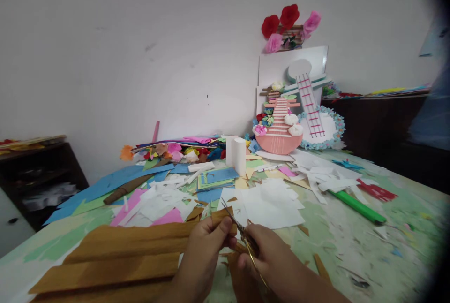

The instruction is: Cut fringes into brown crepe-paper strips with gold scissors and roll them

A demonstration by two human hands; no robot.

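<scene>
My left hand [210, 242] pinches the end of a brown crepe paper sheet [123, 246] that spreads in folds over the table at the lower left. In my right hand [269, 251] is a pair of scissors [239, 225] with gold handles. Its blades point up and left, right beside my left fingertips and the edge of the paper. Whether the blades are cutting into the paper I cannot make out. Below the hands hangs or lies another brown paper piece [242, 275], partly hidden by my right hand.
White sheets and scraps [270, 202] cover the table's middle. A green roll [356, 207] and red paper [378, 190] lie to the right. Behind stand a white paper roll [240, 155], a pink paper instrument [279, 139] and a white one [318, 124]. Blue sheets [105, 183] lie left.
</scene>
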